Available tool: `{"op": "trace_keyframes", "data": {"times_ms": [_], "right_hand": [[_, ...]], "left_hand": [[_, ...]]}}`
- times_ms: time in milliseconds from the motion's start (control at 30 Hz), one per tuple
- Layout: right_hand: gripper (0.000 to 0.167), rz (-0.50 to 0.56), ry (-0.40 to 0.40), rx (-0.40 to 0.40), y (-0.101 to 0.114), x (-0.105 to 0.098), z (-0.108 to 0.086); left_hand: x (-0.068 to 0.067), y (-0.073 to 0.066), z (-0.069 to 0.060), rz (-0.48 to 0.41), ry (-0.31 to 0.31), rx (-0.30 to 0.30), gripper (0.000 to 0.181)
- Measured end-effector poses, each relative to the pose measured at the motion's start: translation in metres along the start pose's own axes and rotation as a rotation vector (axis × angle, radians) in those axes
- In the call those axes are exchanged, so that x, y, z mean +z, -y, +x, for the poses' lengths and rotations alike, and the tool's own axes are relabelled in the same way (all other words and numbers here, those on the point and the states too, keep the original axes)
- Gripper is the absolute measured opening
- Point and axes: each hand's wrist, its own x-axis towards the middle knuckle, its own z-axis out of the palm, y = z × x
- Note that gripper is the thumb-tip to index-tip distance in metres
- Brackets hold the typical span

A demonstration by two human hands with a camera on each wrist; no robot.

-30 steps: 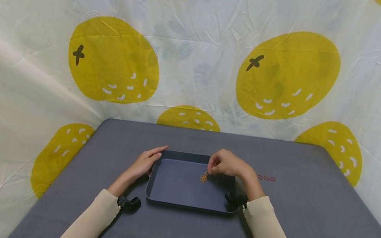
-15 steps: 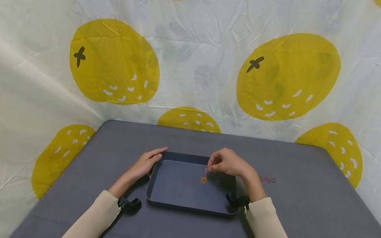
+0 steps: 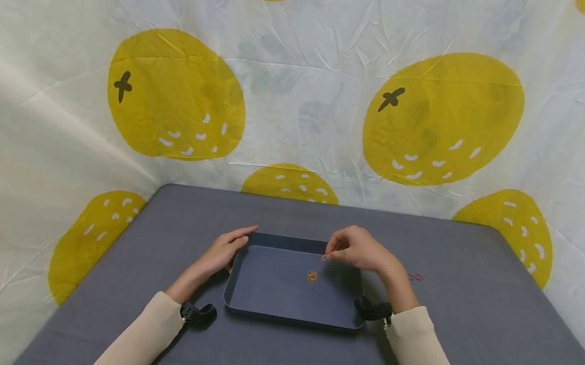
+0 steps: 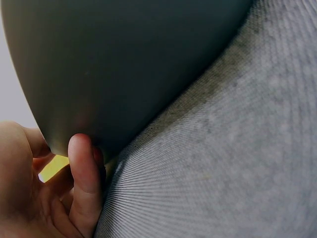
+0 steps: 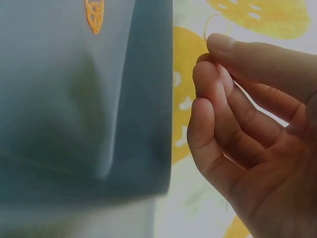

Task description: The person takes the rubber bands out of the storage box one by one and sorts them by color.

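Observation:
A dark grey tray point(image 3: 279, 293) lies on the table. My left hand point(image 3: 220, 253) holds its far left side, thumb at the rim; the left wrist view shows curled fingers point(image 4: 84, 168) against the outer wall. My right hand point(image 3: 358, 248) is above the tray's far right part. Its thumb and forefinger pinch a thin yellow rubber band point(image 5: 206, 27), which hangs as a small loop. On the tray floor, right of the middle, lies a small overlapping clump of orange rubber bands point(image 3: 312, 277).
Red rubber bands point(image 3: 419, 277) lie on the grey table point(image 3: 472, 326) right of the tray, partly behind my right wrist. A white curtain point(image 3: 306, 111) with yellow fruit prints hangs behind the table.
My right hand has lifted the pinched rubber band off the orange clump and moved slightly right and away with it. My left hand stays at the tray's side.

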Motion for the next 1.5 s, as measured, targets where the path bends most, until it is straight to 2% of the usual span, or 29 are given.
{"op": "trace_keyframes", "data": {"times_ms": [167, 400, 667, 867, 967, 1000, 1100, 1167, 1233, 1500], "right_hand": [[0.006, 0.029, -0.019, 0.039, 0.000, -0.008, -0.010], [0.005, 0.018, -0.039, 0.071, -0.006, -0.020, -0.024], [0.009, -0.020, -0.058, 0.097, -0.019, -0.032, -0.040], [0.008, -0.011, -0.069, 0.150, -0.028, -0.041, -0.054], [0.010, -0.021, -0.076, 0.155, -0.034, -0.045, -0.060], [0.011, -0.028, -0.080, 0.162, -0.036, -0.045, -0.062], [0.014, -0.038, -0.079, 0.170, -0.041, -0.047, -0.067], [0.013, -0.041, -0.076, 0.169, -0.044, -0.047, -0.071], [0.012, -0.033, -0.073, 0.174, -0.047, -0.048, -0.075], [0.008, -0.045, -0.076, 0.193, -0.062, -0.048, -0.085]], "left_hand": [[-0.001, 0.001, 0.000, -0.003, 0.011, 0.013, 0.044], [-0.003, 0.000, 0.000, -0.007, 0.015, 0.026, 0.044], [-0.002, 0.001, 0.002, -0.002, 0.002, 0.002, 0.043], [-0.001, 0.002, 0.004, 0.003, 0.023, 0.002, 0.045], [-0.001, -0.003, 0.004, 0.004, 0.037, -0.017, 0.046], [-0.001, -0.007, 0.001, 0.002, 0.036, -0.018, 0.046], [-0.001, -0.008, 0.000, 0.001, 0.024, -0.017, 0.045], [-0.001, -0.007, -0.001, -0.004, 0.017, -0.004, 0.044], [-0.001, 0.001, 0.002, -0.005, 0.012, 0.007, 0.043], [-0.001, 0.000, 0.000, 0.000, 0.025, 0.013, 0.044]]}}
